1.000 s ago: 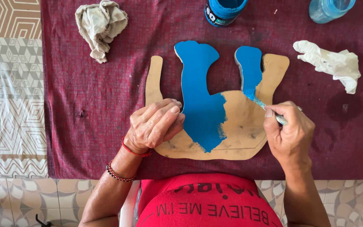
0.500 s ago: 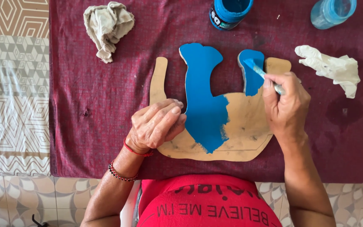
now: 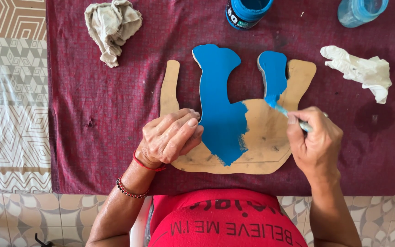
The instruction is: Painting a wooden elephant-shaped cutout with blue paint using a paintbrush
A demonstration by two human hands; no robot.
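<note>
The right hand (image 3: pixel 315 142) is closed around a thin paintbrush (image 3: pixel 292 116), whose tip touches the blue patch on the wooden cutout (image 3: pixel 266 137). The left hand (image 3: pixel 172 137) lies flat and loose on the cutout's left part, holding nothing. The cutout (partly painted blue) lies on a dark red cloth (image 3: pixel 92 105). Farther away are a blue paint jar (image 3: pixel 247 11), a white rag (image 3: pixel 360 71) and a grey rag (image 3: pixel 112 26).

a dark red cloth (image 3: pixel 97 114) covers the table. on it lies a wooden cutout (image 3: pixel 266 142), under both hands. beyond the brush grip: a blue paint pot (image 3: pixel 245 11), a bluish jar (image 3: pixel 360 10), perhaps water, a white rag (image 3: pixel 360 71). far left, a grey rag (image 3: pixel 111 27).
</note>
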